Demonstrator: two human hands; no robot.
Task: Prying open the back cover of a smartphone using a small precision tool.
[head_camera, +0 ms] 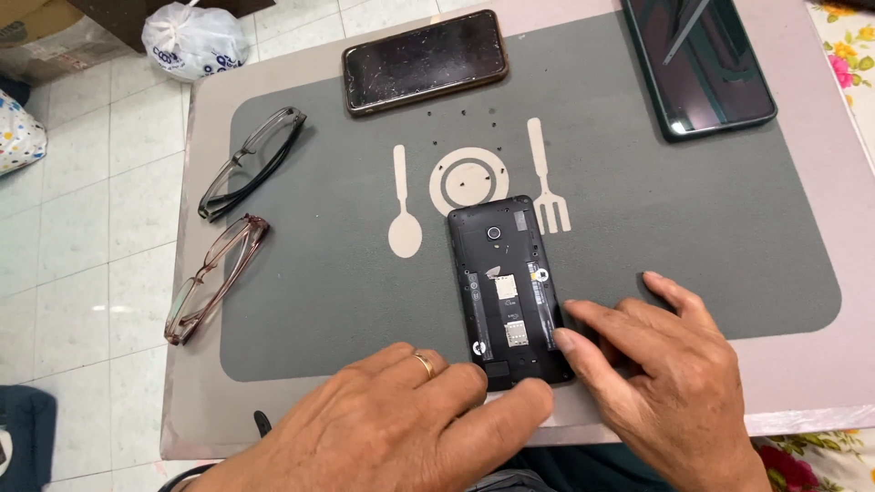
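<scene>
Resting both flat, ungripping hands, left hand and right hand, on one opened phone; two other phones and two glasses lie on the table.

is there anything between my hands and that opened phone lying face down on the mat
Nothing visible does. Both hands already touch the opened phone: the left hand rests at its bottom edge and the right hand presses its lower right side. The two pairs of glasses lie apart, off to the left.

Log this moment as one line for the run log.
left hand: steadies bottom edge of opened phone | right hand: fingers on its right edge | back cover off | two pairs of glasses at left on grey mat
</scene>
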